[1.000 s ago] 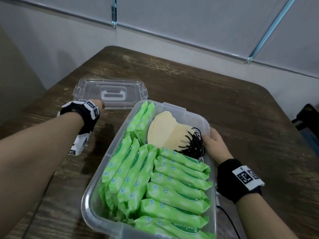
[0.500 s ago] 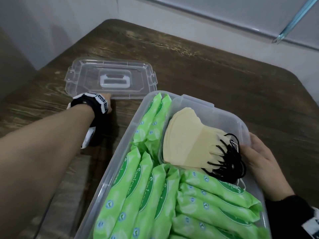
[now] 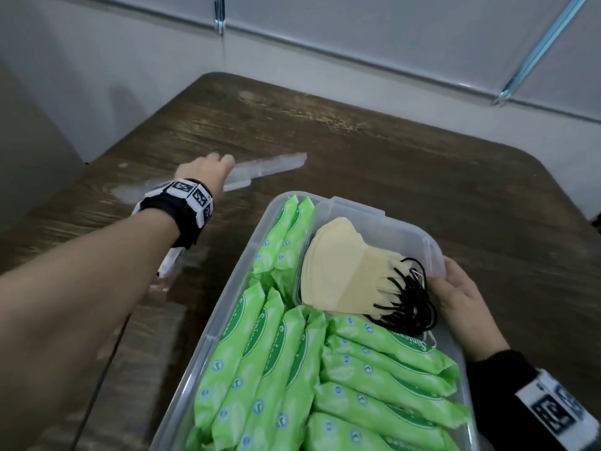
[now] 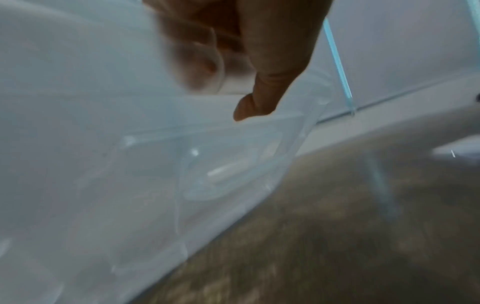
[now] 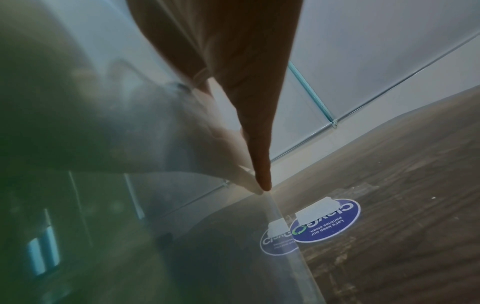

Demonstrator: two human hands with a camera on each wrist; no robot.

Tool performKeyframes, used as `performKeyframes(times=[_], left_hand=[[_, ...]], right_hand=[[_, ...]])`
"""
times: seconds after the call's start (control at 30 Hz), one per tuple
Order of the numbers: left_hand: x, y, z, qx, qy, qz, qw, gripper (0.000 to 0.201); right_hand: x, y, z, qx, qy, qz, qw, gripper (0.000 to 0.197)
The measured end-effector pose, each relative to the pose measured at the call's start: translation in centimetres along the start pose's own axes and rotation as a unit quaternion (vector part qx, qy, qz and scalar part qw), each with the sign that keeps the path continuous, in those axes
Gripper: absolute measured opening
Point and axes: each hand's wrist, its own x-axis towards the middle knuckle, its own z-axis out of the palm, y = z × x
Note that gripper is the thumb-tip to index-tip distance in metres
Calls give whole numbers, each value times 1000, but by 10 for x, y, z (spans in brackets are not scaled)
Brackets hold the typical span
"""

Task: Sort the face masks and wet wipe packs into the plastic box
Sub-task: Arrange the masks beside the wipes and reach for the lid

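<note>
The clear plastic box point(image 3: 357, 205) stands on the table, packed with several green wet wipe packs point(image 3: 374, 369) and a stack of pale yellow face masks point(image 3: 341, 271) with black ear loops in its far right corner. My left hand point(image 3: 208, 167) grips the clear lid point(image 3: 266, 167) by its near edge, raised and tilted off the table left of the box. The left wrist view shows my left hand point(image 4: 246, 61) curled on the lid point(image 4: 207, 174). My right hand point(image 3: 461, 294) rests against the box's right wall by the masks, fingers point(image 5: 259, 144) straight along the wall point(image 5: 130, 205).
The dark wooden table point(image 3: 390, 141) runs to a pale wall behind. A round blue sticker point(image 5: 327, 220) lies on the tabletop to the right of the box. A cable hangs under my left forearm.
My left hand has taken hold of the lid and lifted its near edge off the table, so it now shows nearly edge-on. The right hand stays on the box's right side.
</note>
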Motion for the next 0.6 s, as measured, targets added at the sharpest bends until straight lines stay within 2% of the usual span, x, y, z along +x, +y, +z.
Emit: performKeyframes(times=[0.17, 0.27, 0.43, 0.5, 0.6], left_hand=[[-32, 13, -84, -95, 167, -3, 981, 32], [-54, 18, -137, -178, 253, -9, 951, 32], [-100, 20, -211, -285, 343, -6, 895, 49], [-116, 19, -232, -321, 345, -18, 882, 52], [-138, 20, -254, -365, 298, -31, 881, 53]], right_hand=[[1, -2, 4, 1, 7, 2, 1000, 29], [3, -1, 5, -26, 13, 11, 1000, 31], [-12, -10, 4, -96, 37, 16, 995, 38], [-24, -13, -1, -102, 49, 22, 993, 39], [-44, -12, -10, -102, 62, 22, 993, 45]])
